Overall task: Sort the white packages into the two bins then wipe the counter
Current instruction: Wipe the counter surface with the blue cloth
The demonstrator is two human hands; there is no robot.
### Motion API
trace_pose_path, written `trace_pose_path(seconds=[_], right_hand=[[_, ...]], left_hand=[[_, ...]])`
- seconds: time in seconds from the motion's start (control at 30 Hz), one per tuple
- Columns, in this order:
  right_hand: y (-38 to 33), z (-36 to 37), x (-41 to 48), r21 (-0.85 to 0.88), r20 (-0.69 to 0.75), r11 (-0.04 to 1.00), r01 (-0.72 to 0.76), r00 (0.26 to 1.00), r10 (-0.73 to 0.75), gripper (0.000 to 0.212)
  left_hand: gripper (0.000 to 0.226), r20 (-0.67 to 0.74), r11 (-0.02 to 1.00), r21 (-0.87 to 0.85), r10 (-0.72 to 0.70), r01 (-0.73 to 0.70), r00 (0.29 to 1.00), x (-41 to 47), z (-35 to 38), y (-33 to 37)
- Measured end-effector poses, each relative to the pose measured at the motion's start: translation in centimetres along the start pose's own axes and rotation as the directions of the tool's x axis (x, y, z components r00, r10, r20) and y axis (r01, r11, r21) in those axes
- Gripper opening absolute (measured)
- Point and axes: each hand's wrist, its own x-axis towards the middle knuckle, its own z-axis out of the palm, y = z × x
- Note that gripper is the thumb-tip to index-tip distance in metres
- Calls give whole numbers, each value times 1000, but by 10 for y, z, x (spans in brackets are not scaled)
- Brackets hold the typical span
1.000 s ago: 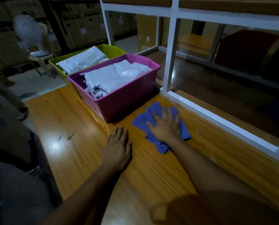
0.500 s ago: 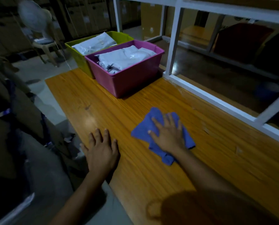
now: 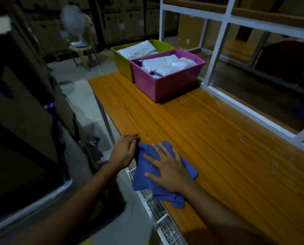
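Pressure ought to be even and strokes overlapping: right hand (image 3: 167, 167), fingers spread flat, presses the blue cloth (image 3: 144, 181) beneath it at the worktop (image 3: 218, 147) edge; left hand (image 3: 124, 151), fingers straight, rests just left of it; white packages (image 3: 165, 66) sit in bins (image 3: 165, 89) well ahead

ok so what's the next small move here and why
Probably sweep the blue cloth rightward across the counter: the right hand presses it flat at the left edge, part overhanging, and the white packages already lie in the bins.
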Motion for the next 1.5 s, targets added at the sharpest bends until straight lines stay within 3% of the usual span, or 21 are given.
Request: trace_pose_path(seconds=[0.03,0.1,0.17,0.23,0.3,0.37,0.43,0.47,0.53,0.63,0.7,0.77,0.83,0.9,1.0,1.07,1.17,1.27,1.37,1.43,1.5], right_hand=[[13,-1,8,0,1,1000,-22,1000,22,67],[41,-4,25,-9,-50,970,-242,969,242,65],[59,-8,47,34,-102,831,-555,825,555,64],[57,-11,73,75,-106,701,-709,693,713,67],[45,-9,96,36,-94,783,-621,778,621,70],[39,-5,109,-28,-61,942,-334,941,332,71],[55,-10,121,-29,-41,991,-127,991,126,73],[70,-11,131,-12,-57,992,-127,990,126,70],[95,-13,153,0,-137,940,-341,931,338,63],[101,-16,188,69,-174,744,-665,726,665,62],[76,-10,204,49,-129,776,-629,766,629,67],[37,1,209,17,-125,906,-423,898,422,69],[8,7,206,5,-141,989,-145,980,144,69],[3,7,213,7,-92,1000,31,995,-30,64],[5,2,238,48,-88,986,-160,983,163,61],[-1,4,256,65,-140,938,-339,928,345,64],[-8,10,280,19,-77,981,-192,978,193,71],[1,8,308,35,-73,989,-145,986,147,73],[-6,12,343,26,-147,934,-356,923,356,67],[-19,14,367,14,-107,957,-290,951,290,70],[-23,15,395,5,-38,991,-131,991,132,74]], left_hand=[[61,3,999,38,6,-6,1000,6,-3,-5],[63,36,990,138,-8,3,999,18,-5,-14],[67,65,976,205,-92,77,994,32,-3,-26],[65,64,958,236,-180,161,982,47,-3,-38],[67,62,955,240,-197,177,979,63,-3,-50],[68,54,957,227,-200,183,978,81,-3,-60],[68,34,958,196,-218,208,975,97,-5,-68],[68,21,956,199,-225,217,974,103,-6,-72],[71,-6,960,192,-208,205,978,112,-6,-74],[79,-88,974,-15,-226,226,970,116,3,-82],[69,-214,985,-130,-142,116,966,114,10,-87],[57,-322,969,-233,-153,79,934,118,16,-90],[57,-249,818,-544,-368,185,896,129,5,-82],[66,-177,664,-718,-466,211,867,143,-3,-92],[92,-73,500,-837,-501,220,862,159,-21,-109],[86,-75,569,-794,-443,215,893,162,-29,-111],[69,-142,717,-669,-384,197,912,178,-36,-129],[49,-200,954,-271,-184,126,962,207,-49,-165],[61,-234,1000,10,-22,25,972,245,-59,-209],[66,-264,998,48,-18,32,964,282,-65,-241],[55,-259,990,-81,-130,112,957,310,-82,-248]])
